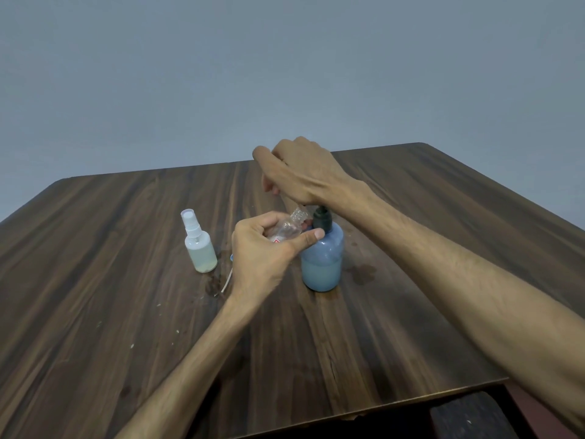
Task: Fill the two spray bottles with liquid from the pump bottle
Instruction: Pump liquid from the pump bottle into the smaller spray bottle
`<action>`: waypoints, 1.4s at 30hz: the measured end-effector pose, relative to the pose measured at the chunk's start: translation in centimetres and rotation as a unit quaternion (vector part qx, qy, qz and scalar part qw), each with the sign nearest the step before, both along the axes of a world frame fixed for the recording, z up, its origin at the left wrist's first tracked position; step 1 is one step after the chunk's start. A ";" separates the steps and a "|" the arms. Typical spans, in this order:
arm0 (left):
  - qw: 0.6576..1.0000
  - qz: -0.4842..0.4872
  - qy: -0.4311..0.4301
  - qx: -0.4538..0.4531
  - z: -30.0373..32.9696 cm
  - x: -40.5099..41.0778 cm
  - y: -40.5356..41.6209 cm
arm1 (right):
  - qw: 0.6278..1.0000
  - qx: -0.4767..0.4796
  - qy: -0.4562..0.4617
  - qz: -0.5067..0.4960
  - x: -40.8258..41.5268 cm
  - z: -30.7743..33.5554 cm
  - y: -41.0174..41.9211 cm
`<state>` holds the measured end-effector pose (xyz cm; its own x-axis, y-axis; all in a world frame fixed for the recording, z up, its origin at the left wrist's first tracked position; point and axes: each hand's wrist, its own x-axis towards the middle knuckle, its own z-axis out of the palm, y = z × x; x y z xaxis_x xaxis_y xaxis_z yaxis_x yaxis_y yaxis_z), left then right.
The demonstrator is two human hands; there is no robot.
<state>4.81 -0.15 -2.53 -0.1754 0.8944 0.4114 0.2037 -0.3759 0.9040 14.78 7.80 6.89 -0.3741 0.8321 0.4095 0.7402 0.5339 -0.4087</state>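
Head view: I see my left hand (262, 251) gripping the open, tilted spray bottle (286, 231), its neck up against the pump bottle (323, 258) collar.
Right hand: my right hand (304, 172) sits curled over the pump head; the nozzle is hidden.
Filled bottle: capped spray bottle (198, 245) stands apart on the tabletop (126, 312).
Risk: the narrow mouth could miss the stream, adding to the wet patches (364, 270).
Risk: a hard press could tip the pump bottle.
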 end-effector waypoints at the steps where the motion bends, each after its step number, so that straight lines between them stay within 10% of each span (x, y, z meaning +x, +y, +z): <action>1: 1.000 0.000 0.001 -0.001 -0.1 0.0 0.1 | 1.000 -0.005 -0.007 0.001 0.0 -0.3 0.0; 42: 1.000 0.009 0.000 -0.002 -0.3 -0.2 0.3 | 1.000 -0.026 -0.013 0.009 0.1 -0.2 -0.1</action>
<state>4.58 0.20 -2.88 -0.1918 0.8928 0.4075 0.2114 -0.3679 0.9055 14.92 7.74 6.67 -0.3996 0.8450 0.3553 0.7417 0.5258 -0.4164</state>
